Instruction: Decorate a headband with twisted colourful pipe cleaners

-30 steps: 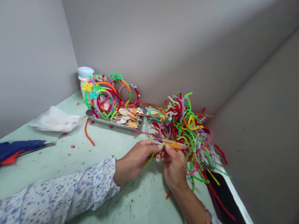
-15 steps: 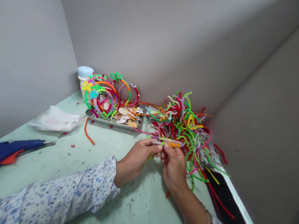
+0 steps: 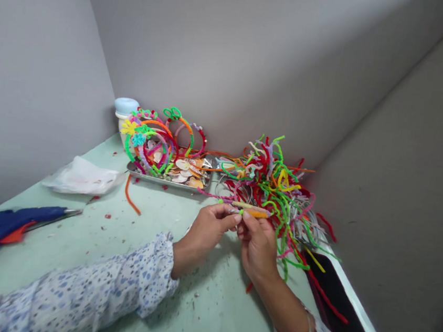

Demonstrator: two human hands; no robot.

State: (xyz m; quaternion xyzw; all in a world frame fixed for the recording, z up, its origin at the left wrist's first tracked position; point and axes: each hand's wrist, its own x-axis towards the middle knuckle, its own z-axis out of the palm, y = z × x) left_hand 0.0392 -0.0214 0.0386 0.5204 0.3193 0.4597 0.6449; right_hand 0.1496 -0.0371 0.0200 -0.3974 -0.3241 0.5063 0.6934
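Above the front middle of the table, both my hands hold a headband (image 3: 256, 213) wrapped in orange, pale yellow and purple pipe cleaner. It is seen nearly edge-on, so its full curve is hidden. My left hand (image 3: 209, 229) is closed, thumb and fingers pinching the bare silvery part near a bright green wrap. My right hand (image 3: 258, 244) pinches the band just beside that green wrap, thumb on top. Whether the left fingers also hold a pipe cleaner end cannot be made out. Behind the hands lies a tangled heap of pipe cleaners (image 3: 278, 193).
Finished headbands (image 3: 156, 143) stand in a metal tray (image 3: 164, 182) with flat cut-outs. A white-and-blue bottle (image 3: 126, 108) stands behind. At left are a plastic bag (image 3: 83, 177) and a blue glue gun (image 3: 13, 228). An orange pipe cleaner (image 3: 131, 197) and a black flat object (image 3: 344, 311) lie nearby.
My left hand has turned slightly and shifted a little at the band. The green strand that hung below its fingers no longer shows. My right hand stays almost in place.
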